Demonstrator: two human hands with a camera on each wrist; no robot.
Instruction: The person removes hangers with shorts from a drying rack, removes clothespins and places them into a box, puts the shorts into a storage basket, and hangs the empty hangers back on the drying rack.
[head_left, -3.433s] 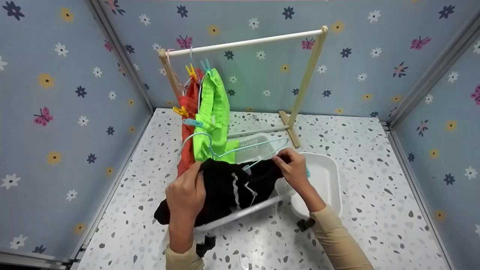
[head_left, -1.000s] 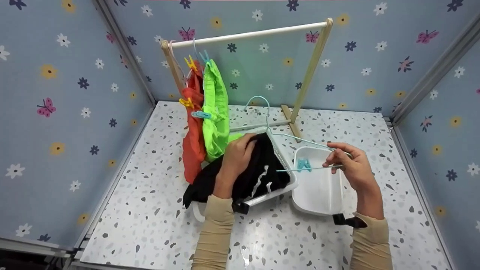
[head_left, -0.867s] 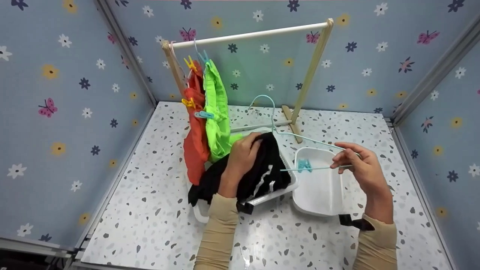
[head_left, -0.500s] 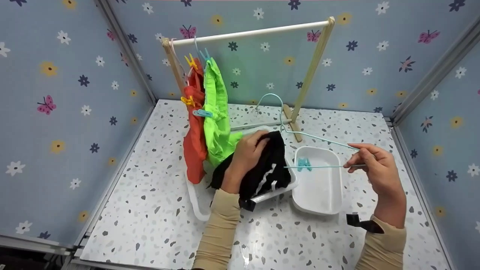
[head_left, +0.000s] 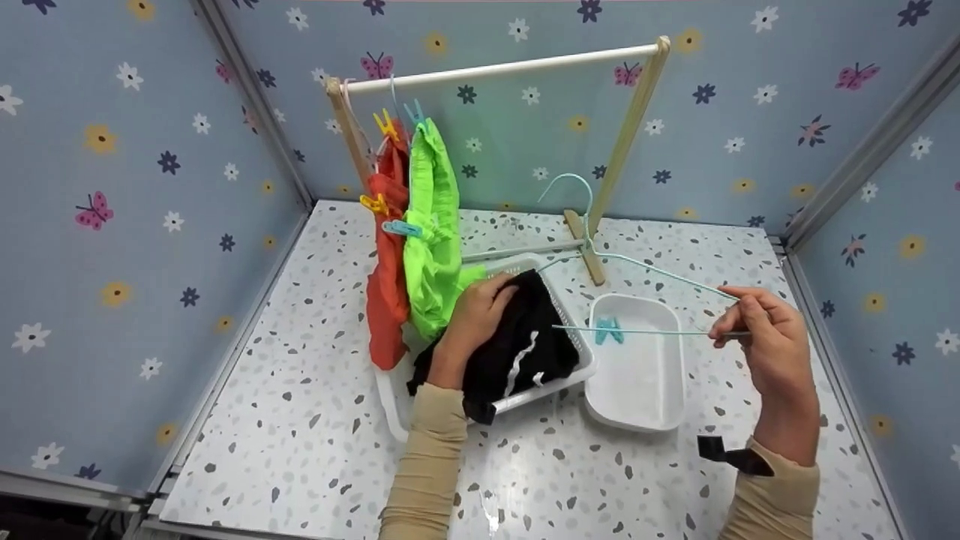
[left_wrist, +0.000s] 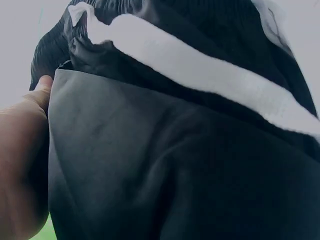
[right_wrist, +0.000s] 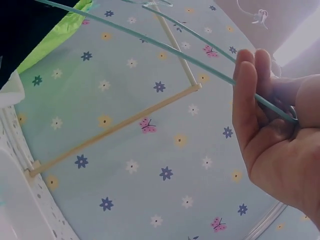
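Observation:
In the head view my left hand (head_left: 474,315) grips the top edge of black elastic-waisted pants (head_left: 517,345) with white stripes, bunched over a white basket (head_left: 577,365). The left wrist view shows the thumb of my left hand (left_wrist: 22,155) at the edge of the pants (left_wrist: 135,150). Out to the right, my right hand (head_left: 772,345) pinches the corner of a light-blue hanger (head_left: 660,271), its hook upward. The hanger's left part disappears at the black cloth; whether inside or behind is unclear. In the right wrist view, the hanger (right_wrist: 190,60) runs into my right hand (right_wrist: 280,130).
A white tray (head_left: 637,390) with light-blue clothespins (head_left: 609,330) stands right of the basket. Behind is a rack with a white rail (head_left: 510,67); red pants (head_left: 388,300) and neon-green pants (head_left: 433,247) hang at its left, clipped with pegs. Patterned panels surround the white speckled table (head_left: 300,420).
Earlier both hands held the black pants, with the hanger lying across them. My right hand then took the hanger's corner and has drawn it rightward; my left hand shifted right, then slightly back left.

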